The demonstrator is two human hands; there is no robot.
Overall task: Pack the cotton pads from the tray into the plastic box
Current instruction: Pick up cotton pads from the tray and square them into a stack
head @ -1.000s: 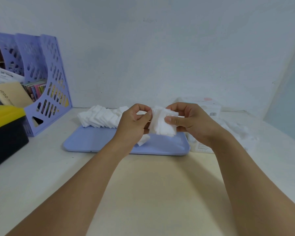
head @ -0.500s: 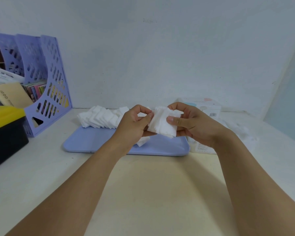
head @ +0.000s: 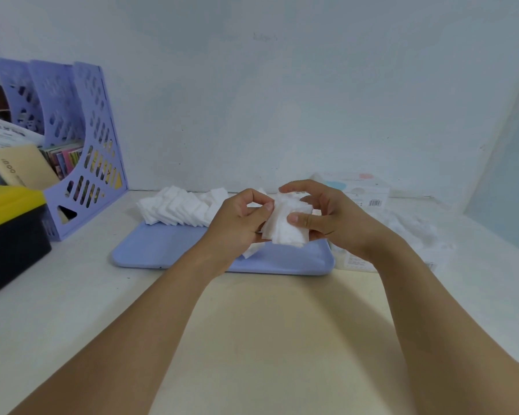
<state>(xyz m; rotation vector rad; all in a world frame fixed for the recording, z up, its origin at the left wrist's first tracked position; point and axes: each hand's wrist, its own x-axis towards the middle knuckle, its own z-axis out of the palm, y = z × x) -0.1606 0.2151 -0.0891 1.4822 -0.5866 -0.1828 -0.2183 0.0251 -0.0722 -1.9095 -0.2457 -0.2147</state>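
Your left hand [head: 237, 226] and right hand [head: 333, 218] are bare, with no gloves or rings that show. Both forearms are bare up to the frame's edge, no sleeve or watch visible. Your nails look short and unpainted, though they're blurry.
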